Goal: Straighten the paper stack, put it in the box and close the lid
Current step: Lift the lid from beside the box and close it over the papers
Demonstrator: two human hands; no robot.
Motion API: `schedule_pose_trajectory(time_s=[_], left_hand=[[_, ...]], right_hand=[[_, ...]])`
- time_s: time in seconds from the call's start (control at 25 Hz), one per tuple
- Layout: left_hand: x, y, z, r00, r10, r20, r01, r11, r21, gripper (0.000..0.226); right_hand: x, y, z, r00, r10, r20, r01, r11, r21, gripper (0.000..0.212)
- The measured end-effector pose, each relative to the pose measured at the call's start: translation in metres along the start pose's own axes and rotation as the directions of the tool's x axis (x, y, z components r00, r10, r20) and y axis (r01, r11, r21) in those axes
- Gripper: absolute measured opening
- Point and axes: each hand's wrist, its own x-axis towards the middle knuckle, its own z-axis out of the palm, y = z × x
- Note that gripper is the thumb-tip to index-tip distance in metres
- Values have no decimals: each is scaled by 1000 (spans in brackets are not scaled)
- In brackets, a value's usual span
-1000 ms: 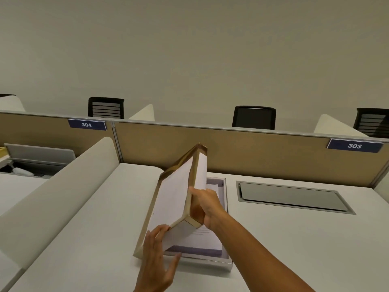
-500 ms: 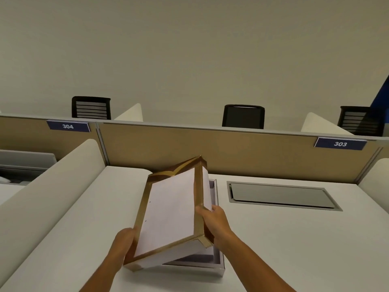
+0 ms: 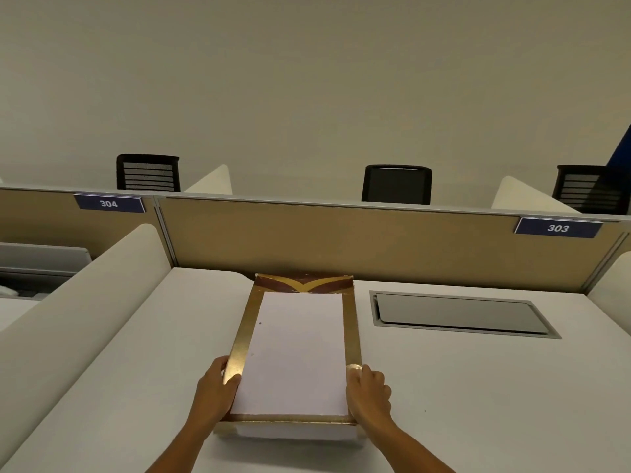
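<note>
A gold-edged lid with a white top panel and a brown and gold band at its far end lies flat over the box, whose white front wall shows under the lid's near edge. My left hand grips the lid's near left edge, thumb on top. My right hand grips the near right edge the same way. The paper stack is hidden under the lid.
The white desk has a grey recessed cable flap to the right of the box. A tan partition labelled 303 and 304 stands behind, a white side divider on the left. Black chairs stand beyond the partition.
The lid was tilted up on its left edge over the open box; both hands have lowered it flat onto the box, each taking a near side edge.
</note>
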Motion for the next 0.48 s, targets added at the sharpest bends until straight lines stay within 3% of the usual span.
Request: schedule_pose_trajectory(time_s=[0.16, 0.28, 0.36, 0.48], left_hand=[[5, 1, 0, 998, 0, 58, -4, 998, 67, 45], [14, 5, -2, 996, 17, 93, -33, 985, 172, 51], [22, 8, -1, 993, 52, 109, -78, 965, 251, 70], [41, 19, 8, 965, 210, 155, -255, 886, 386, 102]], right_hand=[[2, 10, 6, 1000, -4, 23, 5, 999, -36, 46], [9, 5, 5, 998, -57, 35, 58, 998, -19, 61], [15, -3, 3, 987, -163, 1, 163, 984, -66, 68], [29, -19, 1, 944, -329, 5, 322, 922, -215, 74]])
